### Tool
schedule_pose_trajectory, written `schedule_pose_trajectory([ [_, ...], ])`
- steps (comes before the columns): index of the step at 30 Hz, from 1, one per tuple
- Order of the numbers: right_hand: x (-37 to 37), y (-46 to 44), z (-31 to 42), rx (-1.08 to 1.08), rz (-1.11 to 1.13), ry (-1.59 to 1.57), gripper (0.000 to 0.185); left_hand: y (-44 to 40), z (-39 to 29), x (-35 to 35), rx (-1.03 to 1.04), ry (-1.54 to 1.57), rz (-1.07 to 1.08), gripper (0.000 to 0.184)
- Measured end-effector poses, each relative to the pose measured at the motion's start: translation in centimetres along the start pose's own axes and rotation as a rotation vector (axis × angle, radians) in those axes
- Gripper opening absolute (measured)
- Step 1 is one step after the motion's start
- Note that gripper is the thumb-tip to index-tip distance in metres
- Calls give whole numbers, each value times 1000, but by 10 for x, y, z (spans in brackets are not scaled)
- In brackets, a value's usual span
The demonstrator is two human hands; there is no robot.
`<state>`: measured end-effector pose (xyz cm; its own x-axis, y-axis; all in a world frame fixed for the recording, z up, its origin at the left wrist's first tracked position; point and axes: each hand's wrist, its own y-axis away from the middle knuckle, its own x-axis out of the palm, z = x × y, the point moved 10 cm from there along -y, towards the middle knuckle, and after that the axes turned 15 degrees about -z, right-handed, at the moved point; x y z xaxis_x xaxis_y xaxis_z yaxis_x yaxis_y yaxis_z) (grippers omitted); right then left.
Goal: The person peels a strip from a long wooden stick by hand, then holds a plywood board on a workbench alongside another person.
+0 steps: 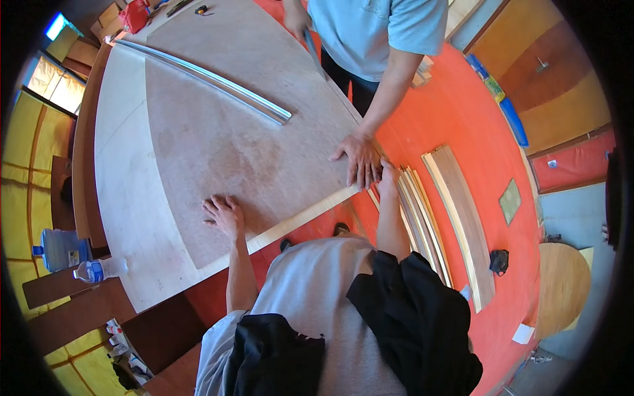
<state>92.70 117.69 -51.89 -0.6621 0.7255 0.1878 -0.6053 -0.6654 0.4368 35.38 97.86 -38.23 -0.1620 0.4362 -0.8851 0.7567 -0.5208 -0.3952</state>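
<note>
A large thin wooden sheet (191, 119) lies over a paler board (125, 171). My left hand (224, 215) rests on the sheet near its front edge, fingers spread. At the sheet's right corner is my right hand (388, 178), its fingers bent around the edge; what lies inside them is hidden. Just left of it, a co-worker's hand (360, 158) presses flat on the same corner. The co-worker's other hand (298, 23) is at the sheet's far edge, beside a long thin tool. A shiny metal bar (218, 82) lies diagonally across the sheet.
Wood strips (422, 221) and a wider plank (459, 224) lie on the red floor (422, 125) at the right. A water bottle (99, 269) stands at the board's left edge, near a blue container (63, 249). A red bag (135, 16) and tape measure (201, 10) are far left.
</note>
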Motion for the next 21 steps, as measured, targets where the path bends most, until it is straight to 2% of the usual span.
schedule_pose_trajectory([
  [5, 9, 5, 6, 75, 95, 35, 9, 0, 2, 0, 8, 5, -24, 57],
  [9, 8, -6, -1, 93, 156, 132, 11, -2, 4, 2, 6, 14, -23, 56],
  [14, 3, -9, 1, 65, 82, 158, 7, -1, 1, -7, 7, 22, -33, 54],
  [16, 0, -15, 1, 54, 54, 196, 8, 0, 3, -7, 7, 30, -43, 54],
  [17, -4, -32, -11, 37, 77, 186, 18, -1, 2, -7, 8, 37, -49, 54],
  [21, 2, -38, -7, -43, 55, 213, 21, -4, 1, -10, 2, 67, -55, 54],
])
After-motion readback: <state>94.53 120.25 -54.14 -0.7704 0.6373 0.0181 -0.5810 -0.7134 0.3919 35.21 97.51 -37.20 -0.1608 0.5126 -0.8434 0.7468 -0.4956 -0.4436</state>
